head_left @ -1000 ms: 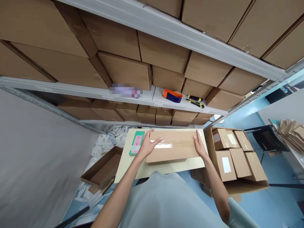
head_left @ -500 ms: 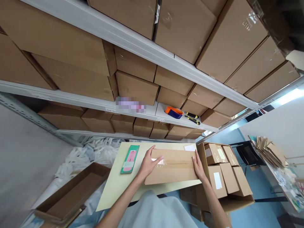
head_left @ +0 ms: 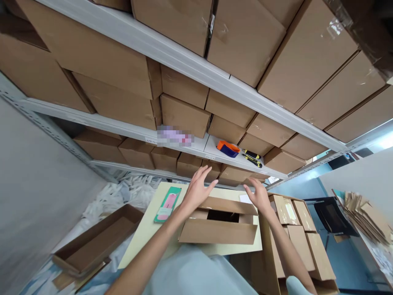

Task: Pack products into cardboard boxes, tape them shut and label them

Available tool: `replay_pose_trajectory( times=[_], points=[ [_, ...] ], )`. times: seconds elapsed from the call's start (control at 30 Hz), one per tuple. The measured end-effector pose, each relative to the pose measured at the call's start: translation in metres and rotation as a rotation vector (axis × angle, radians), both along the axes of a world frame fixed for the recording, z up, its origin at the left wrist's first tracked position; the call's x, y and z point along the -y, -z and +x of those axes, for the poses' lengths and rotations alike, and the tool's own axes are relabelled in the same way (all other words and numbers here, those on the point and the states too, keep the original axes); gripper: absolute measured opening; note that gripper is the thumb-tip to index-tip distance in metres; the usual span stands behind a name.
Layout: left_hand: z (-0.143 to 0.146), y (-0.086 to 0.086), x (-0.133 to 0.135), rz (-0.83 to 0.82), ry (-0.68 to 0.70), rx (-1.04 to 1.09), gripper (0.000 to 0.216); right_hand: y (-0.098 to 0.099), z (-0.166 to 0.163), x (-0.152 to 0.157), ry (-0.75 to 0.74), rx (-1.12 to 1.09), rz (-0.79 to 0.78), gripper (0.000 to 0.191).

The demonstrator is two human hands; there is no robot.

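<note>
A cardboard box (head_left: pixel 217 231) sits on the pale yellow table (head_left: pixel 138 241), its top flaps parted and a dark gap showing between them. My left hand (head_left: pixel 198 189) hovers above the box's far left side, fingers spread and holding nothing. Beyond the far right corner of the box, my right hand (head_left: pixel 258 196) is raised with its fingers apart, also without anything in it. A green packet with a pink front (head_left: pixel 168 205) lies on the table left of the box. Partly behind my right hand is a small white card (head_left: pixel 245 198).
Shelves (head_left: pixel 196 69) of cardboard boxes rise in front. Box cutters (head_left: pixel 252 157) and an orange and blue tape roll (head_left: pixel 228 148) lie on one shelf. A large carton (head_left: pixel 265 250) holding several boxes stands right; an open cardboard tray (head_left: pixel 101 241) lies left.
The box's top flaps have come apart, exposing the gap. Both hands have let go of the box and lifted away from it toward the shelf. The view has shifted slightly.
</note>
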State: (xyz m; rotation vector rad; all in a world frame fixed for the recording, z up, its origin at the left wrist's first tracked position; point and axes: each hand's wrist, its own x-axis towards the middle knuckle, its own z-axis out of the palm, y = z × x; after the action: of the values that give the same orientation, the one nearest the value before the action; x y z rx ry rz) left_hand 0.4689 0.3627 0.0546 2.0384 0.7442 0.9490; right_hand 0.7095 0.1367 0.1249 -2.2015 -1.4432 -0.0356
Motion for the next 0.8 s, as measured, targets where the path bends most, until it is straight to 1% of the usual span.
replay_pose_trajectory(
  times=[0.07, 0.1, 0.17, 0.2, 0.27, 0.33, 0.4, 0.47, 0.57, 0.7, 0.8],
  points=[
    [0.032, -0.023, -0.019, 0.049, -0.014, 0.032, 0.055, -0.025, 0.014, -0.054, -0.095, 0.071, 0.018, 0.051],
    [0.047, -0.034, -0.027, 0.061, -0.015, 0.037, 0.053, -0.035, 0.02, -0.084, -0.132, 0.108, 0.003, 0.051],
    [0.076, -0.05, -0.038, 0.058, -0.015, 0.027, 0.051, -0.047, 0.026, -0.14, -0.181, 0.166, -0.121, 0.053],
    [0.087, -0.055, -0.04, 0.052, -0.013, 0.017, 0.051, -0.049, 0.027, -0.166, -0.159, 0.182, -0.222, 0.054],
    [0.101, -0.058, -0.041, 0.046, -0.007, 0.001, 0.052, -0.047, 0.028, -0.206, -0.065, 0.184, -0.439, 0.055],
    [0.105, -0.055, -0.037, 0.054, -0.007, 0.005, 0.052, -0.04, 0.028, -0.231, -0.009, 0.174, -0.535, 0.056],
    [0.1, -0.047, -0.031, 0.062, -0.025, 0.025, 0.052, -0.031, 0.029, -0.243, 0.02, 0.166, -0.547, 0.057],
    [0.091, -0.039, -0.026, 0.05, -0.056, 0.037, 0.051, -0.024, 0.031, -0.249, 0.055, 0.159, -0.554, 0.06],
    [0.077, -0.032, -0.021, 0.005, -0.098, 0.029, 0.049, -0.018, 0.038, -0.254, 0.089, 0.127, -0.588, 0.06],
    [0.065, -0.033, -0.014, -0.019, -0.117, 0.017, 0.046, -0.021, 0.047, -0.257, 0.066, 0.063, -0.608, 0.051],
    [0.057, -0.038, -0.001, -0.04, -0.106, 0.022, 0.046, -0.027, 0.046, -0.242, 0.045, 0.031, -0.561, 0.053]
  ],
)
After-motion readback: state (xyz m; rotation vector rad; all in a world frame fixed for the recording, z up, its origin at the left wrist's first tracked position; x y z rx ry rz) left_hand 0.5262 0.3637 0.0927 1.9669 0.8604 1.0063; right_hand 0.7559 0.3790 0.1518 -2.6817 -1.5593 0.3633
